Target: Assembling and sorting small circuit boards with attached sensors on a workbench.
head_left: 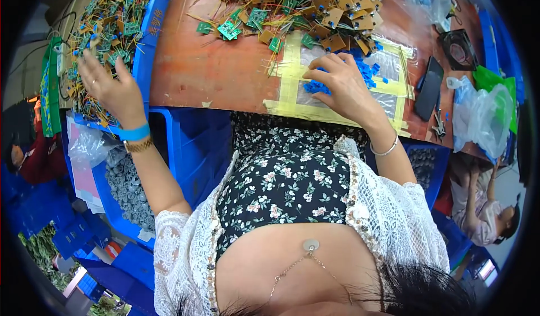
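Note:
My left hand [115, 91] is above a blue bin [145, 52] heaped with small green and tan circuit boards with thin coloured wires [107, 35]. Its fingers are spread, and a small tan piece [95, 39] shows just beyond the fingertips; I cannot tell whether it is loose in the air. At the table's near edge, my right hand [346, 85] rests over a pile of small blue plastic parts [368, 75]. Its fingers are half bent, the thumb apart from them, with blue parts showing in the gap. The undersides of those fingers are partly hidden.
A large heap of wired boards [332, 15] covers the table's far side. Clear film held by yellow tape [289, 91] lies under the blue parts. To the right are a black phone [429, 88], a small fan [457, 49] and plastic bags [484, 116]. Another person [484, 209] sits beyond.

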### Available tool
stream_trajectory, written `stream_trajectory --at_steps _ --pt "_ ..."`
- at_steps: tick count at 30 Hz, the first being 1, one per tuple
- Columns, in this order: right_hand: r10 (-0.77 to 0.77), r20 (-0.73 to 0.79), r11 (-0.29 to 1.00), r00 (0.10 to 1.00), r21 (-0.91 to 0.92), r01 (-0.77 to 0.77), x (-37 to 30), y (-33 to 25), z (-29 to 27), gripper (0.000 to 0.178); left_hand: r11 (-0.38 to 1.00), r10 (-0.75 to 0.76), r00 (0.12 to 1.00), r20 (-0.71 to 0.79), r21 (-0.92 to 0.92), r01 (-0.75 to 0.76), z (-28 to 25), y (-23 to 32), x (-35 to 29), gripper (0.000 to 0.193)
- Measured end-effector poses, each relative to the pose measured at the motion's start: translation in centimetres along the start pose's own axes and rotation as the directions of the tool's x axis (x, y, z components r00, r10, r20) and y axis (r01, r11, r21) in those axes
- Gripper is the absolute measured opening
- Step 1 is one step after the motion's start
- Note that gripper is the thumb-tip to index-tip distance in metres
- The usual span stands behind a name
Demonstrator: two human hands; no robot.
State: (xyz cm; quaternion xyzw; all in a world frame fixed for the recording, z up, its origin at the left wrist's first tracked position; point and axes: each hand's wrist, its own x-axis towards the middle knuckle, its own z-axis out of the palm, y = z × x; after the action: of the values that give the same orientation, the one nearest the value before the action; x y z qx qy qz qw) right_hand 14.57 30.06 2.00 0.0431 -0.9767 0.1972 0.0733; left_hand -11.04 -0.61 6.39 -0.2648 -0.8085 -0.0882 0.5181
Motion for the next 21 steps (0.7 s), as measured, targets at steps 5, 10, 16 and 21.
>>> stream_trajectory --at_steps 5,10,16,21 --pt "0.058 -0.008 0.994 0.998 0.089 -0.057 0.4 0.8 2.5 0.025 0.815 0.183 0.895 0.407 -0.571 0.093 2.7 7.9 -3.0 0.032" --pt "0.078 -0.121 0.981 0.990 0.186 -0.055 1.9 1.3 4.3 0.017 0.776 0.277 0.832 0.481 -0.622 0.101 6.2 11.3 -5.9 0.029" --pt "0.095 -0.254 0.994 0.963 0.078 -0.078 1.0 1.2 4.2 0.017 0.717 0.074 0.835 0.545 -0.611 0.335 2.1 12.4 -6.6 0.023" --pt "0.014 -0.277 0.999 0.961 0.038 -0.004 1.8 0.8 4.9 0.016 0.520 -0.213 0.844 0.493 -0.674 0.525 0.0 12.5 -8.4 0.024"
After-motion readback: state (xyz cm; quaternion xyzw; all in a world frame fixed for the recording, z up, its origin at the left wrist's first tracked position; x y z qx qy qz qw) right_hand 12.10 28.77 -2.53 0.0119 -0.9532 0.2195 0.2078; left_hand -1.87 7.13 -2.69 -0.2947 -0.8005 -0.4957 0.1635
